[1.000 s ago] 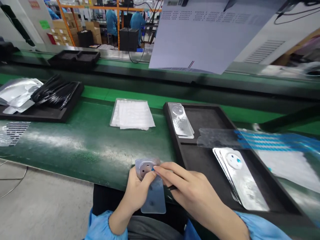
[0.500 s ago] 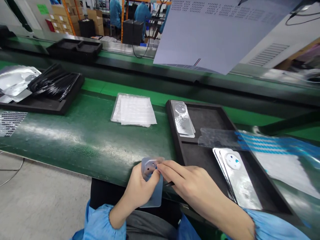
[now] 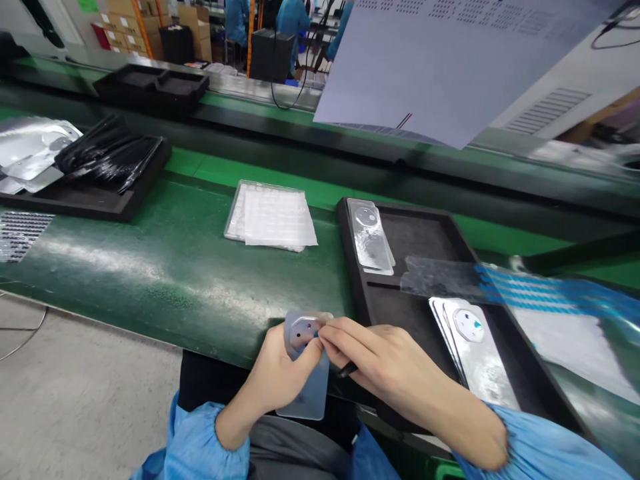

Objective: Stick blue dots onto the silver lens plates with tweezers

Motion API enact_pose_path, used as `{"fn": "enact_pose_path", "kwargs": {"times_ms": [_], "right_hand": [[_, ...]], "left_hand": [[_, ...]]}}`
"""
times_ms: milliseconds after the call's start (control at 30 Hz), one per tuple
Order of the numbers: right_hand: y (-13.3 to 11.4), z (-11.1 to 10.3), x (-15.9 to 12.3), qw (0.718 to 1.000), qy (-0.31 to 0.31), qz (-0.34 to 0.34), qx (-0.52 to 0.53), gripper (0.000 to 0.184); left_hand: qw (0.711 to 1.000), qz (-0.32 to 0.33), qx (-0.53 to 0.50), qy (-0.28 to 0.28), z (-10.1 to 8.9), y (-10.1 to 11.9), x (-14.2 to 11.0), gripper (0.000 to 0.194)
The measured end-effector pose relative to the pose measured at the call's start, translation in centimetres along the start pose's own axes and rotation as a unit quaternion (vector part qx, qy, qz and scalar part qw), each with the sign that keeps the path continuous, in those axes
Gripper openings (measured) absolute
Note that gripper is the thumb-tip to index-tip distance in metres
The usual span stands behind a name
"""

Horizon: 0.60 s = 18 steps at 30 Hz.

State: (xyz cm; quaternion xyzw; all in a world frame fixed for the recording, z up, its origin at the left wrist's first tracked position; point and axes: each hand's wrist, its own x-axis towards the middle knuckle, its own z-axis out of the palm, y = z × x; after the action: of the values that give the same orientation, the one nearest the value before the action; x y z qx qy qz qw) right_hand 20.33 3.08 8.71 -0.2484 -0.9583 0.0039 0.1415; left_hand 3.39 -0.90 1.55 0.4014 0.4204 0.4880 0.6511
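My left hand (image 3: pixel 277 383) is shut on a clear, film-covered phone back plate (image 3: pixel 313 393) with round camera holes at its upper end. My right hand (image 3: pixel 387 367) holds a thin black tool (image 3: pixel 347 369), perhaps tweezers, and its fingertips touch the plate's upper end. The hands hide the plate's middle. To the right, a stack of silver-filmed plates (image 3: pixel 473 350) and a single plate (image 3: pixel 370 237) lie in a black tray (image 3: pixel 420 243). A strip of clear film with blue stripes (image 3: pixel 500 283) lies across that tray.
The green bench (image 3: pixel 165 267) carries white sheets on a clear tray (image 3: pixel 273 217). At far left are a black tray (image 3: pixel 120 207) with black bags and silver foil pieces (image 3: pixel 30 150). A paper sheet (image 3: pixel 450 60) hangs above. Workers in blue (image 3: pixel 295 20) stand beyond.
The whole view has shifted slightly up and to the right with my head. The plate stays in my left hand, tilted a little differently, and my right fingertips stay at its upper end.
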Motion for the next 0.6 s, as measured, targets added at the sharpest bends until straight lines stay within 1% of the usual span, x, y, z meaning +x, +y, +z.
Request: {"fn": "enact_pose_path", "kwargs": {"times_ms": [133,233,300,367,433,533,600], "right_hand": [[0.7,-0.1,-0.2,0.999,0.02,-0.022,0.015,0.028],[1.0,-0.3,-0.2,0.998,0.025,-0.047,0.026,0.032],[0.9,-0.4,-0.2,0.998,0.024,-0.042,0.036,0.032],[0.6,-0.2,-0.3,0.999,0.026,-0.008,0.044,0.028],[0.3,0.0,-0.4,0.996,0.023,0.048,0.072,0.024],[-0.1,0.4,-0.2,0.981,0.036,0.141,0.126,0.014],[-0.2,0.5,-0.1,0.971,0.06,0.193,0.127,0.008]], "left_hand": [[1.0,-0.005,-0.014,-0.008,-0.1,0.4,0.2,0.014],[1.0,-0.014,-0.016,-0.013,-0.1,0.5,0.2,0.015],[1.0,-0.015,-0.015,-0.015,-0.1,0.5,0.1,0.017],[1.0,-0.008,-0.012,-0.019,-0.1,0.3,0.1,0.019],[1.0,0.003,-0.007,-0.021,-0.1,0.1,0.0,0.02],[1.0,0.007,0.002,-0.018,0.0,0.1,0.0,0.018],[1.0,0.003,0.013,-0.014,0.0,0.2,-0.1,0.015]]}}
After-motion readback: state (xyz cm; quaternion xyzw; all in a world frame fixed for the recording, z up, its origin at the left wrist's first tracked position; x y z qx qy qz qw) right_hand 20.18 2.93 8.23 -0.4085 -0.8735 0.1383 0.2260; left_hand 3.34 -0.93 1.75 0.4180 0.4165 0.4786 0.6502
